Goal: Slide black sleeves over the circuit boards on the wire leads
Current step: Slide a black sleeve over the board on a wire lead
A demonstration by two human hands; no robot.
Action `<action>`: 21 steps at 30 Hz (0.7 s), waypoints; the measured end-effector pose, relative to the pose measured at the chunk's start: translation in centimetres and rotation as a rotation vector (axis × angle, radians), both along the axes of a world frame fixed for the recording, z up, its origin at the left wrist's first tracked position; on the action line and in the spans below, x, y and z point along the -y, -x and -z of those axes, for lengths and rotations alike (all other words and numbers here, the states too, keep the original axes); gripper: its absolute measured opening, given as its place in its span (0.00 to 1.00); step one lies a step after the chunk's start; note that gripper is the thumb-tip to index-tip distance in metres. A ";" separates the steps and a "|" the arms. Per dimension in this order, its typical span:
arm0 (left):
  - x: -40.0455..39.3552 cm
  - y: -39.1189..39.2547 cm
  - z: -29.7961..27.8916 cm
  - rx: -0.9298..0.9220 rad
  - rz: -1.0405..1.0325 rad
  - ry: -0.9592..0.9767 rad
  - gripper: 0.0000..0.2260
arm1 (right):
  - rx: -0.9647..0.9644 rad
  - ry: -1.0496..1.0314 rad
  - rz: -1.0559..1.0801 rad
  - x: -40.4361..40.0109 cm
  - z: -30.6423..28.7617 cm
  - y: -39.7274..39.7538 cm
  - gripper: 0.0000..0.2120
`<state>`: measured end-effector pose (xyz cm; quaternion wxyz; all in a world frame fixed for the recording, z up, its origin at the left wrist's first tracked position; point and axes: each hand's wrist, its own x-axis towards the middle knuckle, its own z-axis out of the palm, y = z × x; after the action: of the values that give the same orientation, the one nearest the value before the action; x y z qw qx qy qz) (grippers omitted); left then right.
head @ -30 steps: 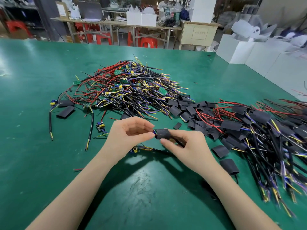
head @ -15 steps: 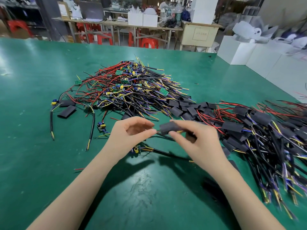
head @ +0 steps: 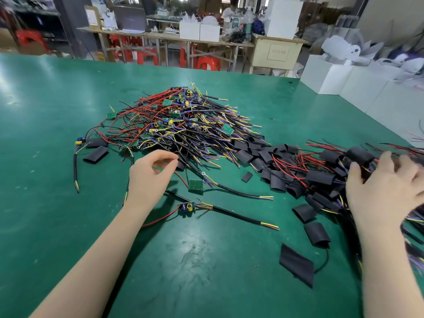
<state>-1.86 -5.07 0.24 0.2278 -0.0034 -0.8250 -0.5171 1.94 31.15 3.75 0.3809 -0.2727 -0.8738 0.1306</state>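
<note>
A pile of bare circuit boards on red, black and yellow wire leads [head: 183, 125] lies mid-table. Just right of it sits a heap of loose black sleeves [head: 246, 154]. Sleeved leads [head: 321, 177] are heaped at the right. My left hand [head: 149, 177] hovers at the near edge of the bare pile, its fingers loosely curled and holding nothing. By it lie a green board [head: 195, 186] and a board with capacitors [head: 187, 207], each on its lead. My right hand [head: 385, 193], blurred, rests with spread fingers on the sleeved heap.
Single flat sleeves lie at the near right [head: 297, 263], [head: 316, 232] and far left [head: 95, 154] of the green table [head: 68, 226]. White boxes [head: 332, 74] stand past the right edge. Workbenches, red stools and a person are at the back.
Both hands let go of the sleeved lead they held together. My right hand swung right onto the sleeved heap. My left hand moved up toward the bare pile.
</note>
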 end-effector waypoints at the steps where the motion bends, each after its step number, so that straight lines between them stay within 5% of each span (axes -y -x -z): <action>1: 0.1 0.0 0.0 0.008 -0.004 0.036 0.05 | -0.081 -0.075 -0.029 0.4 -0.2 -0.1 0.25; 5: 0.5 -0.1 -0.1 0.019 -0.043 0.194 0.06 | -0.289 -0.211 -0.483 4.2 -0.5 0.5 0.15; 9: 1.5 0.3 0.2 0.092 -0.013 0.477 0.15 | 0.167 -0.222 -0.963 9.4 1.5 0.2 0.15; 13: 1.0 0.2 0.7 0.085 0.081 0.544 0.13 | 0.378 -0.283 -1.039 11.0 3.5 0.4 0.17; 16: 0.7 0.3 0.8 0.065 0.068 0.545 0.11 | 0.401 -0.270 -1.078 11.0 3.1 0.5 0.10; 21: 0.1 -0.1 0.2 0.018 0.214 0.337 0.08 | 0.428 -0.147 -1.096 10.8 2.2 0.5 0.08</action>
<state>-1.73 -5.19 0.05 0.1606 -0.1246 -0.8968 -0.3929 1.40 20.39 1.54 0.0911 0.2250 -0.9514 0.1893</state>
